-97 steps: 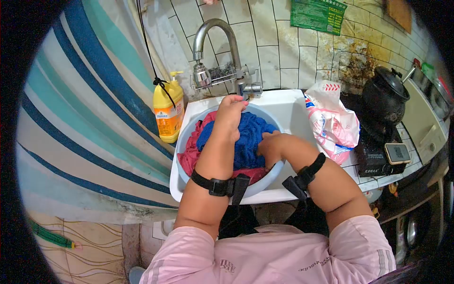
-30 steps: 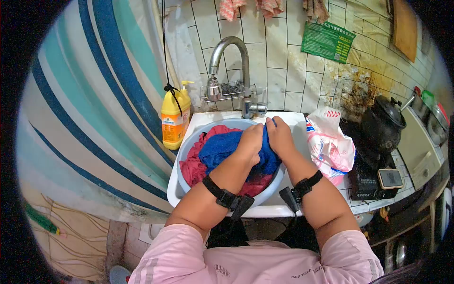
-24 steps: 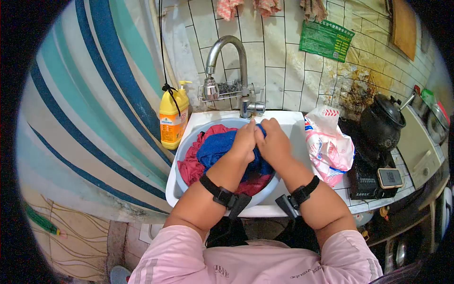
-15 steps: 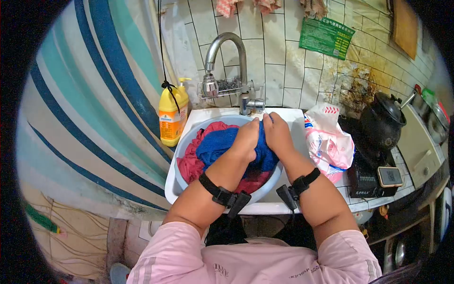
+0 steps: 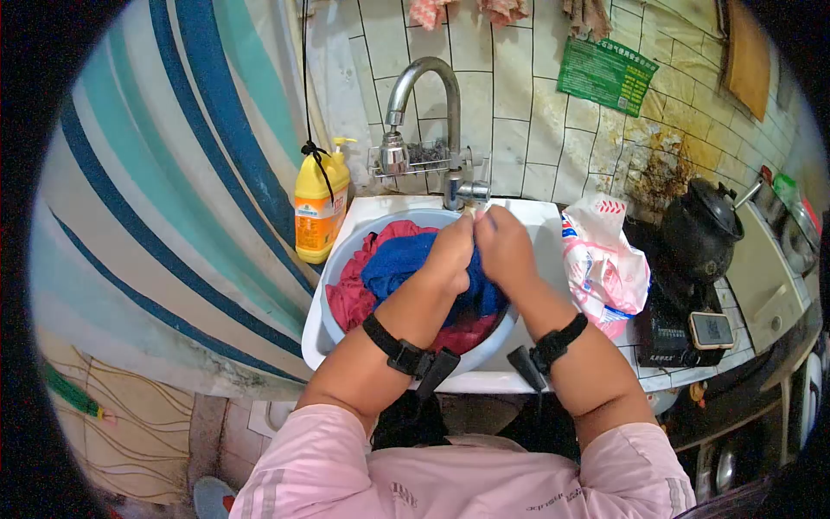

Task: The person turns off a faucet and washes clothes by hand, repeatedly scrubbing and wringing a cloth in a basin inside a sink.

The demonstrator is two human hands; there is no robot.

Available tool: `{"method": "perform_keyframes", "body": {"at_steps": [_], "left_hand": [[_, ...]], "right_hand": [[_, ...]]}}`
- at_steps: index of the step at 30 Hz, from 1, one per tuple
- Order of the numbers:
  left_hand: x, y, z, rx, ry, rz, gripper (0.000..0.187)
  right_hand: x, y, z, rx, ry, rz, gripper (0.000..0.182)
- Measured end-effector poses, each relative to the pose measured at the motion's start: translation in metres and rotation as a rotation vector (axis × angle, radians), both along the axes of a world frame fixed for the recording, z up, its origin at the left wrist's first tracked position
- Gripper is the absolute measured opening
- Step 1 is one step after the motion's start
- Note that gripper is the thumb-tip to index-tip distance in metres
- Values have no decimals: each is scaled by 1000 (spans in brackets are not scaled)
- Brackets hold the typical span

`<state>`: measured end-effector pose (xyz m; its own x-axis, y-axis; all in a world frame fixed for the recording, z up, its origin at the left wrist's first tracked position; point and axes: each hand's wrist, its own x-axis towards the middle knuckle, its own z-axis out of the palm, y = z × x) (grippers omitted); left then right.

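Observation:
A wet-looking blue cloth [image 5: 399,265] lies bunched on top of dark pink cloth [image 5: 347,292] inside a pale blue basin [image 5: 491,344]. My left hand [image 5: 451,258] is closed on the blue cloth near the basin's far right side. Beside it, knuckles nearly touching, my right hand [image 5: 505,247] is also closed on the same cloth. The gripped part is mostly hidden by both hands. The basin sits in a white sink [image 5: 540,227], under a curved metal faucet [image 5: 455,112].
A yellow pump bottle [image 5: 320,208] stands left of the sink by a striped curtain [image 5: 190,182]. To the right are a crumpled white-and-pink plastic bag [image 5: 605,264], a black pot [image 5: 702,229] on a stove, and a phone [image 5: 711,330]. A wire rack [image 5: 428,156] hangs behind the faucet.
My right hand has turned inward and drawn closer to my left hand, covering the blue cloth that showed between them. The view has shifted slightly.

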<state>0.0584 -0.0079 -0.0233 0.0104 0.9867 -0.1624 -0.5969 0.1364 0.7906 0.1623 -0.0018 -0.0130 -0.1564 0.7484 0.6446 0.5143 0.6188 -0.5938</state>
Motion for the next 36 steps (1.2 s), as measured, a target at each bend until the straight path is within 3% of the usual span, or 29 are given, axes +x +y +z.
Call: {"method": "perform_keyframes", "body": {"at_steps": [2,6,10,12,15,16,18,21,22,23,25,26,28,29,31,32,34,35,36], "left_hand": [[9,-16,21,-83,234,72,42],[-2,11,-8,-47,316,106,44],[-15,6,7,9,117,153,50],[-11,-15,34,54,54,295,52],[-25,-5,31,102,-72,381,52],[-32,1,29,96,-50,434,51],[-40,6,23,116,-60,428,44],[-51,19,10,190,-59,337,35],[-53,22,6,241,-60,257,40],[-54,26,1,241,-57,252,40],[-50,23,5,374,47,150,60],[-46,20,4,374,47,147,60],[-25,-8,24,83,458,122,67],[-21,-10,21,81,459,120,67],[-17,-10,14,89,731,131,60],[-23,-2,7,88,730,131,60],[-37,15,-1,170,592,-124,64],[-38,18,-3,170,592,-124,64],[-37,15,1,141,526,-36,51]], "right_hand": [[8,13,-5,-116,82,33,37],[17,24,-17,-167,182,105,40],[23,40,-34,-308,258,143,42],[23,48,-38,-580,370,252,50],[22,16,-12,-747,482,426,55],[24,8,-8,-748,481,427,55],[26,-2,-6,-435,142,390,58],[33,26,-17,-514,171,331,57],[32,33,-19,-496,288,247,38],[34,38,-23,-495,293,242,38],[38,36,-17,-721,874,465,35],[39,39,-18,-730,970,547,31],[41,35,-9,-751,1050,623,30],[41,31,-4,-771,1127,701,29],[41,30,-3,-771,1135,701,28],[41,31,-5,-745,1134,670,27],[41,33,-5,-720,1132,639,25],[43,34,-5,-755,1186,609,24],[44,36,-5,-792,1241,577,23]]}}
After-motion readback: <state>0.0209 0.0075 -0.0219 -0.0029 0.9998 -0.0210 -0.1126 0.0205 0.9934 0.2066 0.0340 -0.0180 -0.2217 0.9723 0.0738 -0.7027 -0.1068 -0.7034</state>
